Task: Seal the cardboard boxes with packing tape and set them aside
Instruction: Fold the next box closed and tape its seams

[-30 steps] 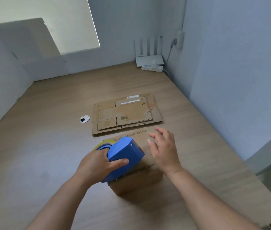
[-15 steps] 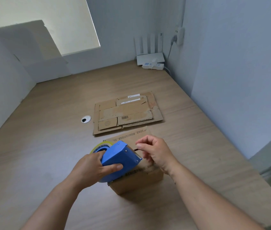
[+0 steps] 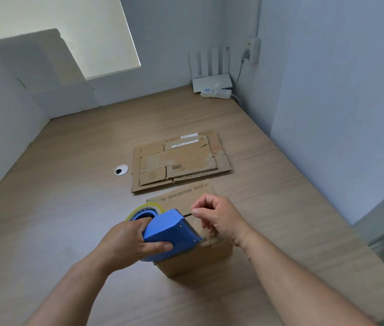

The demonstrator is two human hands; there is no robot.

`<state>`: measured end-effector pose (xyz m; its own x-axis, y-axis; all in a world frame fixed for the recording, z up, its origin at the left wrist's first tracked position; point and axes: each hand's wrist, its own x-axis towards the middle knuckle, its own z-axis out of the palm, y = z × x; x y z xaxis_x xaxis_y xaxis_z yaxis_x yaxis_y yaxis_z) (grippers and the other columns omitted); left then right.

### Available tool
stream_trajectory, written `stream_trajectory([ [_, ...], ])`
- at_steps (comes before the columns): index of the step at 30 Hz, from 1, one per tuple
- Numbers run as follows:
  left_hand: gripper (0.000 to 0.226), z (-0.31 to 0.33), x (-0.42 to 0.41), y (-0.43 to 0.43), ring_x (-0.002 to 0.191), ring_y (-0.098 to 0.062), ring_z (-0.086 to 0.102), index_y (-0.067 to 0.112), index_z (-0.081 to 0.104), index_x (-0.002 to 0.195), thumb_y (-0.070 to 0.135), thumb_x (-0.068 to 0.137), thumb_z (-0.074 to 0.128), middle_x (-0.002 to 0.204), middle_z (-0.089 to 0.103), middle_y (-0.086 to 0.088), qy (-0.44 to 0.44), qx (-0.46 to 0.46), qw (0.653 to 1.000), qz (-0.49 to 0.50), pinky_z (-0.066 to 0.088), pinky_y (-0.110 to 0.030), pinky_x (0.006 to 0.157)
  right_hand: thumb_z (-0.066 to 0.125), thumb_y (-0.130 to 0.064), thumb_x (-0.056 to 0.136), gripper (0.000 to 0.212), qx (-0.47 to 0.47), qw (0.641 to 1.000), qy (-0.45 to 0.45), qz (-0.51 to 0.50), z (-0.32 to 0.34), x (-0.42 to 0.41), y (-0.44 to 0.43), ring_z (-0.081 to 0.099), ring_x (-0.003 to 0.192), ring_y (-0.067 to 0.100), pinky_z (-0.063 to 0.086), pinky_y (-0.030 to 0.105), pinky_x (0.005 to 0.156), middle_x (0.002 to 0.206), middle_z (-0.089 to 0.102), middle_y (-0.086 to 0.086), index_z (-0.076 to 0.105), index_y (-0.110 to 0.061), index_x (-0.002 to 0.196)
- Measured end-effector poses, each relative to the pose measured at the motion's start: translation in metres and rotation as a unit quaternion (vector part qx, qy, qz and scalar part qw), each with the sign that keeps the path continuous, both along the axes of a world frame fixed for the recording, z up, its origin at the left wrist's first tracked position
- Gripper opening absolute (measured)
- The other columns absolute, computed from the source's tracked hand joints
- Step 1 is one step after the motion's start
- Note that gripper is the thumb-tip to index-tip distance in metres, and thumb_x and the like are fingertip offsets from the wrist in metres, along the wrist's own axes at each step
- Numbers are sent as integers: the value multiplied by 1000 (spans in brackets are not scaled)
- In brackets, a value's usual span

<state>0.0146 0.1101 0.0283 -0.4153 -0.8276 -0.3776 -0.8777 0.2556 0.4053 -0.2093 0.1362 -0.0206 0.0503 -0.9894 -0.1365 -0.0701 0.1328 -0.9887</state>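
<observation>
A small brown cardboard box (image 3: 187,194) stands on the wooden table in front of me, its printed top flaps shut. My left hand (image 3: 127,243) grips a blue tape dispenser (image 3: 171,231) with a yellowish tape roll, held over the box's left half. My right hand (image 3: 219,216) hovers over the box's right side, thumb and forefinger pinched at the thin tape end beside the dispenser's toothed blade. Most of the box top is hidden by the dispenser and my hands.
A stack of flattened cardboard boxes (image 3: 179,161) lies just behind the box. A round cable grommet (image 3: 121,170) sits in the table to their left. A white router and power strip (image 3: 212,83) occupy the far right corner. Walls close in left, back and right.
My right hand went from open and spread above the box to pinched at the tape end by the blade. The dispenser has tilted lower toward the box.
</observation>
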Motion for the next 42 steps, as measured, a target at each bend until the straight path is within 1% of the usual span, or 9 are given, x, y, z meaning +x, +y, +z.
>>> stream_trajectory([
  [5, 117, 7, -8, -4, 82, -6, 61, 32, 58, 111, 106, 29, 19, 92, 64, 11, -32, -10, 999, 0, 55, -25, 75, 59, -12, 93, 13, -29, 998, -13, -63, -5, 6, 7, 48, 50, 5, 40, 16, 46, 64, 60, -7, 58, -12, 80],
  [9, 83, 22, -32, -11, 79, -12, 64, 22, 62, 97, 87, 51, 36, 89, 66, 2, -58, -20, 998, 27, 54, -26, 72, 57, -10, 93, 20, -31, 988, -17, -148, -10, 10, 5, 44, 46, 3, 39, 18, 47, 53, 55, -11, 55, -15, 74],
  [16, 79, 38, -3, -31, 75, -14, 63, 16, 63, 84, 86, 59, 39, 83, 66, -1, -154, 50, 977, 136, 42, -23, 65, 57, -14, 93, 15, -42, 972, 15, -229, -17, 11, 3, 48, 62, 6, 44, 13, 56, 70, 54, -3, 54, -15, 78],
  [21, 62, 28, -28, -53, 76, -12, 56, 18, 56, 82, 79, 73, 51, 84, 57, 1, -180, 46, 970, 155, 37, -25, 62, 55, -11, 94, 19, -67, 950, -1, -304, -14, 21, 3, 48, 58, -2, 42, 10, 55, 68, 50, -2, 50, -16, 76],
  [25, 58, 27, -40, -68, 81, -12, 55, 22, 54, 87, 78, 69, 59, 89, 56, 3, -175, 80, 968, 162, 39, -29, 73, 53, -17, 96, 17, -90, 932, 156, -313, -20, 16, 7, 50, 62, 1, 38, 9, 54, 71, 53, -8, 47, -20, 80],
  [28, 63, 29, -45, -77, 86, -15, 55, 25, 55, 96, 78, 64, 64, 96, 57, 2, -185, 116, 963, 159, 40, -32, 79, 48, -22, 97, 14, -21, 927, 230, -297, -20, 7, 3, 54, 67, 9, 41, 22, 55, 75, 57, -5, 50, -17, 85],
  [32, 68, 32, -60, -86, 90, -17, 56, 27, 55, 103, 79, 60, 65, 102, 57, 2, -196, 143, 962, 128, 41, -33, 81, 47, -17, 97, 13, 67, 930, 99, -346, -21, -3, -1, 51, 65, 11, 38, 21, 53, 76, 55, 0, 52, -13, 85],
  [35, 60, 31, -74, -87, 85, -14, 53, 27, 54, 94, 80, 66, 60, 98, 55, 3, -206, 145, 962, 102, 39, -32, 78, 44, -14, 97, 14, 105, 917, 10, -385, -24, -5, -1, 47, 62, 13, 40, 24, 55, 75, 53, 3, 51, -12, 84],
  [42, 65, 24, -66, -94, 91, -19, 60, 24, 57, 99, 78, 64, 64, 102, 61, -2, -196, 161, 960, 114, 46, -34, 86, 50, -19, 95, 16, 100, 934, 42, -340, -33, -11, -9, 44, 58, 10, 38, 24, 51, 69, 51, -1, 53, -13, 80],
])
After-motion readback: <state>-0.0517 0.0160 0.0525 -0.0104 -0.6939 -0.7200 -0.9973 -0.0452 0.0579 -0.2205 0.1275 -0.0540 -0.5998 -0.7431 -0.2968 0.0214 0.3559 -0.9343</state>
